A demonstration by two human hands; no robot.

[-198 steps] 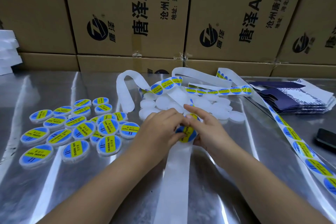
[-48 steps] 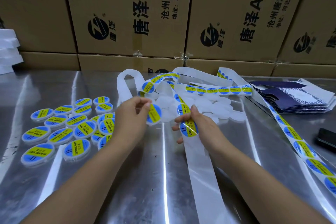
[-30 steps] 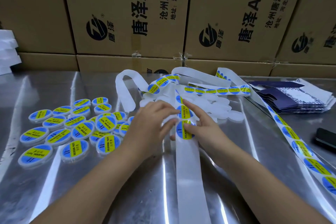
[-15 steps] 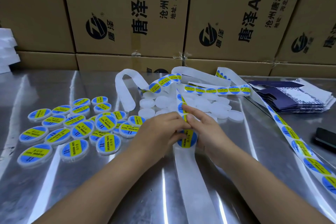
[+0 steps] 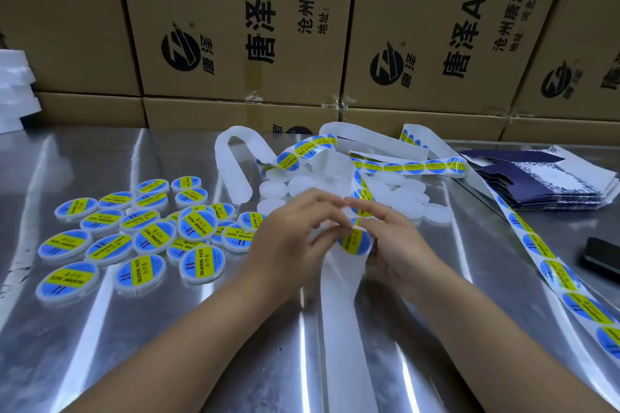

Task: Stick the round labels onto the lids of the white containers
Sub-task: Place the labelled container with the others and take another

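Note:
My left hand [image 5: 295,235] and my right hand [image 5: 392,240] meet over the middle of the steel table. My left fingers curl round a white container [image 5: 322,232], mostly hidden by the hand. My right hand pinches the label strip [image 5: 340,282] at a round blue and yellow label [image 5: 355,241], which lies between both sets of fingertips. Behind the hands sits a pile of unlabelled white containers [image 5: 399,189]. Several labelled containers [image 5: 141,233] lie spread out at the left.
A long strip of labels [image 5: 550,266] runs down the table's right side. A dark phone [image 5: 604,258] lies at the right edge, with flat dark blue cartons [image 5: 543,178] behind it. Cardboard boxes [image 5: 235,27] wall off the back. White foam pieces [image 5: 13,90] sit far left.
My left hand left a labelled container with the ones at the left, reached to the white pile and came back. Both hands have closed in on the label on the strip.

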